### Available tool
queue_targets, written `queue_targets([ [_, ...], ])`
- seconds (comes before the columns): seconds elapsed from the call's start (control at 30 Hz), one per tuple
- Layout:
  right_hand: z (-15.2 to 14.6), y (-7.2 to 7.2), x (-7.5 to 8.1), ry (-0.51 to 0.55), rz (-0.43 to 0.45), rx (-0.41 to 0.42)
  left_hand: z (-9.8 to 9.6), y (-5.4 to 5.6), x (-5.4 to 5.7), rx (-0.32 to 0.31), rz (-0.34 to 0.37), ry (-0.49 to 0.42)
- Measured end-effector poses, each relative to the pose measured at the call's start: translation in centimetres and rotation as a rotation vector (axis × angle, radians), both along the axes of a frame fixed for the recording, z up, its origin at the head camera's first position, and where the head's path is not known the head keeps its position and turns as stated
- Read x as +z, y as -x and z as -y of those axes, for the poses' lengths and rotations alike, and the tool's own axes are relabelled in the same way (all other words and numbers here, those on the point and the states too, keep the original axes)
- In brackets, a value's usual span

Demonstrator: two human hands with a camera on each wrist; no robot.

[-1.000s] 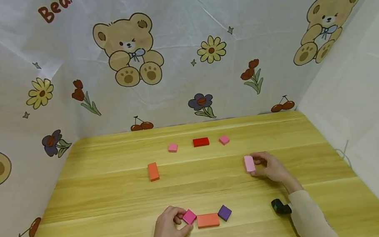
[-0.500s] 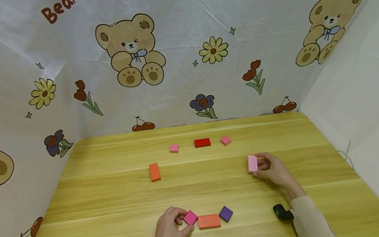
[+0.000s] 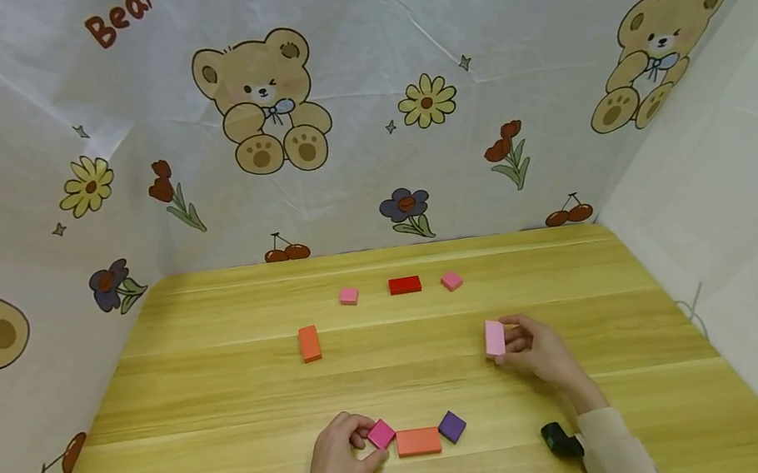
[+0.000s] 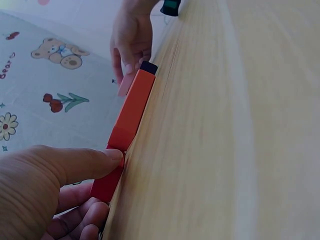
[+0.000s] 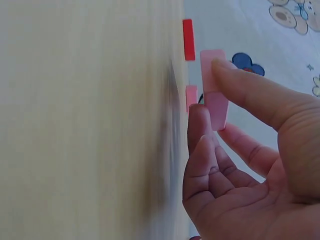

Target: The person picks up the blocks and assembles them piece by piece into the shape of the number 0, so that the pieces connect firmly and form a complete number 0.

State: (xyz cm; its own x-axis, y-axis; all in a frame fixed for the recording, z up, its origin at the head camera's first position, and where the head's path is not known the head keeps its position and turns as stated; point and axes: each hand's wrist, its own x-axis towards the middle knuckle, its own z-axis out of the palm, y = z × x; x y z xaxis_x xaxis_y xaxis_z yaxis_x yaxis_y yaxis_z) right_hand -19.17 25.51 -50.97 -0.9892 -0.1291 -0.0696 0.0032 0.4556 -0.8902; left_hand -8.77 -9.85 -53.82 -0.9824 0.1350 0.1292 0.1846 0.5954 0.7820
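Note:
My left hand [image 3: 336, 457] pinches a small magenta cube-like block [image 3: 382, 434] between thumb and fingers at the front of the wooden table. Its corner meets the left end of an orange-red rectangular block [image 3: 419, 442]. A purple block [image 3: 452, 426], turned on its corner, sits at that block's other end. To the right and farther back, my right hand [image 3: 542, 353] grips a light pink rectangular block [image 3: 494, 338]. The right wrist view shows the thumb on one face of this pink block [image 5: 212, 80] and fingers behind it.
Toward the back of the table [image 3: 231, 432] lie a red block [image 3: 405, 285] and two small pink blocks, left [image 3: 349, 297] and right [image 3: 451, 281]. An orange block [image 3: 310, 343] lies mid-left. A black device [image 3: 562, 441] is at the right wrist. Bear-print cloth [image 3: 353, 173] hangs behind.
My right hand has carried the light pink block slightly left and closer to me over the last half second. The left hand and the other blocks keep their places.

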Motion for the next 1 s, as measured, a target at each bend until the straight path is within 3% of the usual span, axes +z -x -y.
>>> queue_targets([
  [0.57, 5.0, -2.8, -0.3, -0.005, -0.030, 0.169, -0.1, 0.1, 0.0, 0.008, -0.014, 0.015],
  [1.0, 6.2, -3.5, -0.7, 0.019, -0.023, 0.218, -0.2, 0.0, 0.2, 0.020, -0.028, 0.009],
])
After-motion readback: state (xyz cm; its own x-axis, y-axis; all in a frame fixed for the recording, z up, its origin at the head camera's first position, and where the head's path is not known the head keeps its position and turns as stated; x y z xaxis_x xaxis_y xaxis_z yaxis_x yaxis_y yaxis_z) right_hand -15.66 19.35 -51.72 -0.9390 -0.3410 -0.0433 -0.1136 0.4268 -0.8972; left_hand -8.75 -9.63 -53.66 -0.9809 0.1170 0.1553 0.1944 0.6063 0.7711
